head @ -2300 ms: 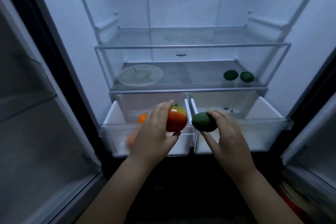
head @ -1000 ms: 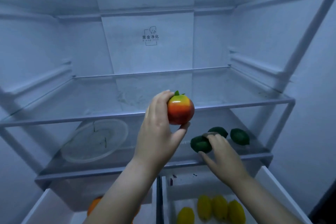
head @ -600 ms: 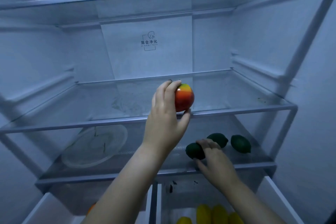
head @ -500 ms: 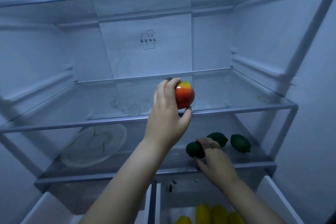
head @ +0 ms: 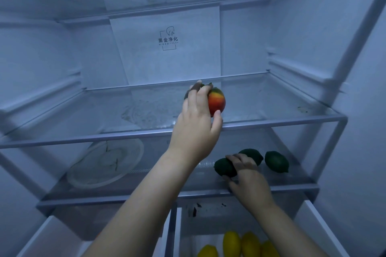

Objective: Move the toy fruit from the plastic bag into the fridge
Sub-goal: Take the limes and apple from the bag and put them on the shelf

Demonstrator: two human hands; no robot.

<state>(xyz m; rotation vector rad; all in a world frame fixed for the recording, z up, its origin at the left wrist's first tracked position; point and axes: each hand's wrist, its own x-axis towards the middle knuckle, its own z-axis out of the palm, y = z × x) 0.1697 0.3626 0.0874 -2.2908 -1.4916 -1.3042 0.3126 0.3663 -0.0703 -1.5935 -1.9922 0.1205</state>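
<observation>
My left hand (head: pixel 197 125) grips a red and yellow toy apple (head: pixel 217 101) just over the middle glass shelf (head: pixel 146 135) of the open fridge. My right hand (head: pixel 248 179) holds a dark green toy lime (head: pixel 224 168) down on the lower glass shelf (head: pixel 146 196). Two more green limes, one (head: pixel 251 153) partly hidden behind my fingers and one (head: pixel 276 161) to the right, lie on that same shelf. The plastic bag is out of view.
A clear plate (head: pixel 105 162) sits on the left of the lower shelf. Below, the right drawer (head: pixel 313 227) holds several yellow toy lemons (head: pixel 231 243). The left drawer (head: pixel 52 236) is mostly cut off by my arm.
My left hand has carried the apple up from the drawer level and forward over the middle shelf. My right hand has brought the lime onto the lower shelf beside the other two.
</observation>
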